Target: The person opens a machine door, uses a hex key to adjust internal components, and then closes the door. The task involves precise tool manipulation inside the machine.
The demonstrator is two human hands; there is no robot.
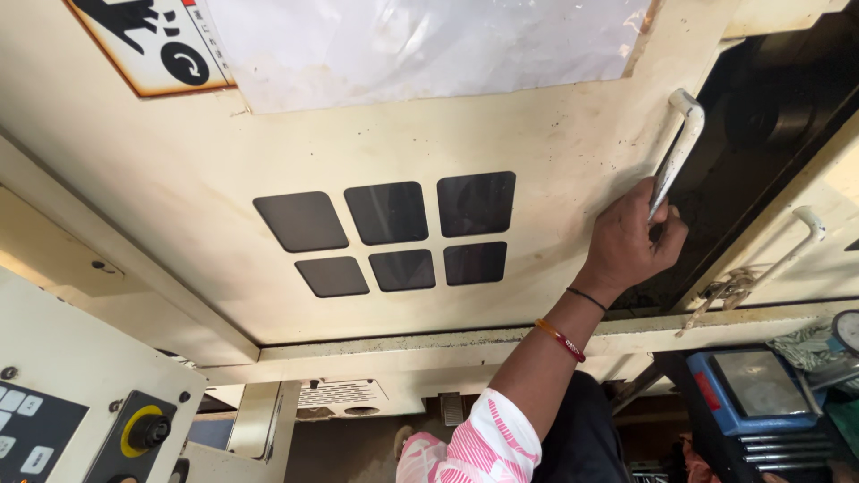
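Observation:
My left hand [629,240] is shut on the lower end of a pale metal handle [682,134] at the right edge of a cream machine door [179,170]. The arm rises from the bottom centre in a pink and white striped sleeve [488,443], with a black band and an orange bangle on the wrist. The door carries six dark window panes [394,234] and a plastic-covered sheet [420,45] near its top. To the right of the handle is a dark opening into the machine [769,116]. My right hand does not show.
A second cream panel with its own handle [805,234] stands at the far right. A control panel with a yellow-ringed knob [148,431] is at the lower left. A blue box-shaped device [747,394] and a round dial gauge [846,329] sit at the lower right.

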